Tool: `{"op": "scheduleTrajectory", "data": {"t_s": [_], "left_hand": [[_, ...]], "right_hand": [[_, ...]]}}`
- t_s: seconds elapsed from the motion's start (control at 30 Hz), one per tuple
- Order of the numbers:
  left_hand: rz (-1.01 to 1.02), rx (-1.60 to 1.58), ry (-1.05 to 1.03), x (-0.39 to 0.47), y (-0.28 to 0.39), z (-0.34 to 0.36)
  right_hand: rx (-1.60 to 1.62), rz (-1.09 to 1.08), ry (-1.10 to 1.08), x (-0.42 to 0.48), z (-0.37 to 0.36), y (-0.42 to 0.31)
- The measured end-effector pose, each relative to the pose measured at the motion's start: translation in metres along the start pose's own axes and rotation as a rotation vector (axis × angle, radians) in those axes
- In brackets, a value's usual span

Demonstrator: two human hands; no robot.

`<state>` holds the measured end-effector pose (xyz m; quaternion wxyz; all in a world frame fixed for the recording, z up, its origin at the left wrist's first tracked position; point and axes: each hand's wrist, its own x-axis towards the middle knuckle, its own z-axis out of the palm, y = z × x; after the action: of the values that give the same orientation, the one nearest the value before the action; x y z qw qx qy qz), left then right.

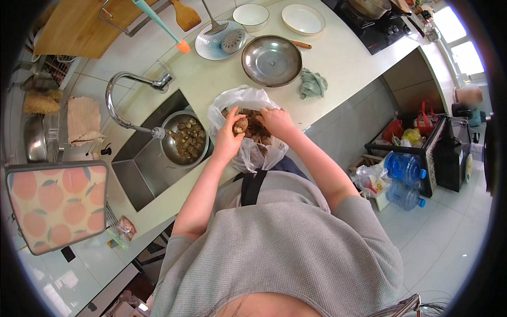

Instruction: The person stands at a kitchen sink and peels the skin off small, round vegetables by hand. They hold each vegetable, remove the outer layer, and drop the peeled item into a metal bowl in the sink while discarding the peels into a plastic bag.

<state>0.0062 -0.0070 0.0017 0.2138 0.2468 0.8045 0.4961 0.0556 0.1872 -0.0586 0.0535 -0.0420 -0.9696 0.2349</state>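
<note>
A crumpled translucent plastic bag (253,154) lies at the counter's front edge, right of the sink, its mouth spread around brown, fibrous root vegetables (257,126) that look like taro. Over the bag's left side, my left hand (229,138) holds one small brown corm (240,125) between thumb and fingers. My right hand (276,122) reaches into the bag's right side with bent fingers; its fingertips touch the brown contents, and whether they grip a piece is unclear. A steel bowl (164,148) in the sink holds several similar corms.
The sink (138,174) has a curved chrome faucet (113,99) over it. Behind the bag are a metal pan (272,59), a green cloth (313,84), a striped plate (206,49) with utensils, a white bowl (250,18) and a white plate (303,19). A cooktop (372,37) is farther right.
</note>
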Motion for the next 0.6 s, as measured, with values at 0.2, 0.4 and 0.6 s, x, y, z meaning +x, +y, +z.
{"op": "scheduleTrajectory", "data": {"t_s": [0.2, 0.4, 0.6], "left_hand": [[-0.12, 0.024, -0.057, 0.003, 0.014, 0.008], [0.003, 0.037, 0.069, -0.001, 0.0, 0.013], [0.047, -0.053, 0.059, 0.0, 0.003, 0.004]], "right_hand": [[0.189, -0.147, 0.098, 0.001, -0.027, -0.048], [0.194, -0.144, 0.083, 0.005, -0.013, -0.032], [0.044, 0.082, -0.006, 0.0, -0.01, -0.004]]}}
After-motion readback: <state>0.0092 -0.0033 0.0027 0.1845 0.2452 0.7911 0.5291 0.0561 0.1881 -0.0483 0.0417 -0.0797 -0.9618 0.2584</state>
